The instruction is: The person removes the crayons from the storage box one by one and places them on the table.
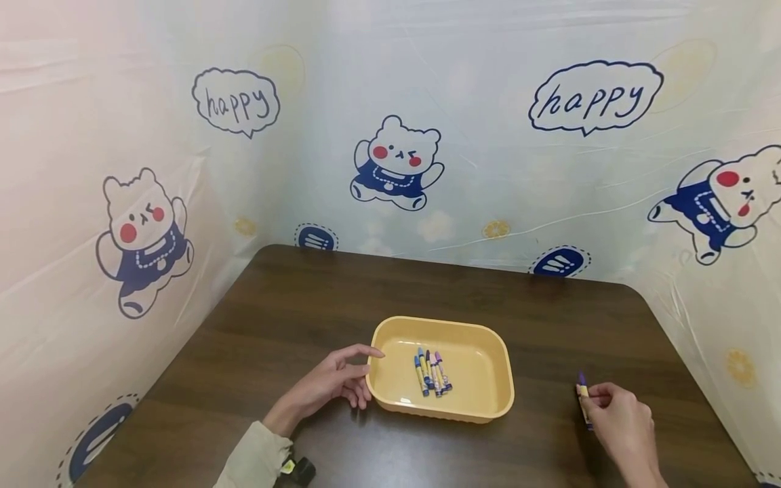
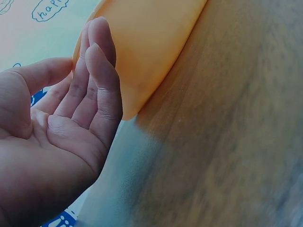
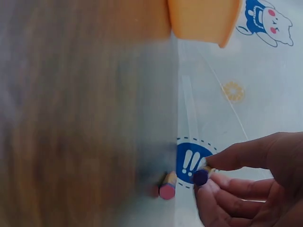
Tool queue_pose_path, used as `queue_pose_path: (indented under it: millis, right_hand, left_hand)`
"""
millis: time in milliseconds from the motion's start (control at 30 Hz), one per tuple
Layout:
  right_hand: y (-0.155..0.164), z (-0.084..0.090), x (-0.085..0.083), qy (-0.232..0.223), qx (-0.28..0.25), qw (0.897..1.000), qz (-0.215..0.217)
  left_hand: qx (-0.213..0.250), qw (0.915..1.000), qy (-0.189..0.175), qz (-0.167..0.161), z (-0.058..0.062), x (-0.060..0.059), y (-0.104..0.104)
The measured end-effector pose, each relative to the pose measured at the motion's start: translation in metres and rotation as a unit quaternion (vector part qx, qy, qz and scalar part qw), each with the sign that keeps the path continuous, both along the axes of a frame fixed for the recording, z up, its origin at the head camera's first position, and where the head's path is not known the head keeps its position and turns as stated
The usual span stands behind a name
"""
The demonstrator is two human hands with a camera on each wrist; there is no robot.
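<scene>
A yellow tray (image 1: 497,366) sits mid-table with several crayons (image 1: 432,373) lying in it. My left hand (image 1: 365,374) rests on the table against the tray's left wall (image 2: 151,42), palm open and fingers nearly straight (image 2: 97,52). To the tray's right, my right hand (image 1: 590,398) pinches a purple crayon (image 1: 582,383) just above the table; thumb and fingers close round its end (image 3: 201,176). A second crayon with a pink end (image 3: 167,190) lies on the table just beside it.
The dark wooden table (image 1: 293,305) is walled on three sides by a plastic sheet printed with bears and "happy" bubbles (image 1: 396,163). A small black device (image 1: 300,469) sits by my left sleeve at the front edge.
</scene>
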State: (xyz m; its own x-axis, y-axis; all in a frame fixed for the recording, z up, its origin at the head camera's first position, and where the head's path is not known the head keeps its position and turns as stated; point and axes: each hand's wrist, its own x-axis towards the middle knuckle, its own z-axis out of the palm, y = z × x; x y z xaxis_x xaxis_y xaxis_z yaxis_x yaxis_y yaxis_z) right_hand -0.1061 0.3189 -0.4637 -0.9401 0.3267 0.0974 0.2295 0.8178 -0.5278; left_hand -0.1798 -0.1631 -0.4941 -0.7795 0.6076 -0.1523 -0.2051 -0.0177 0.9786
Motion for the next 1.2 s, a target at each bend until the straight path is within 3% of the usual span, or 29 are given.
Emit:
queue_pose_path:
  millis: [167,533,1033,1200]
  right_hand:
    - [0.0,-0.003,-0.002,-0.044,-0.001,0.999,0.032]
    - [0.0,-0.005,-0.008,-0.04,0.029,0.998,0.047]
    - [0.0,-0.002,-0.011,-0.113,0.036,0.991,0.065]
    - [-0.009,-0.001,-0.011,-0.109,0.039,0.99,0.083]
  left_hand:
    - [-0.003,1.0,0.003,0.004,0.0,0.0,0.0]
    - [-0.004,1.0,0.004,0.003,0.0,-0.001,-0.001]
    - [-0.008,0.9999,-0.003,0.008,0.002,0.001,0.0]
    - [-0.009,0.9999,-0.002,0.008,0.002,0.0,0.0]
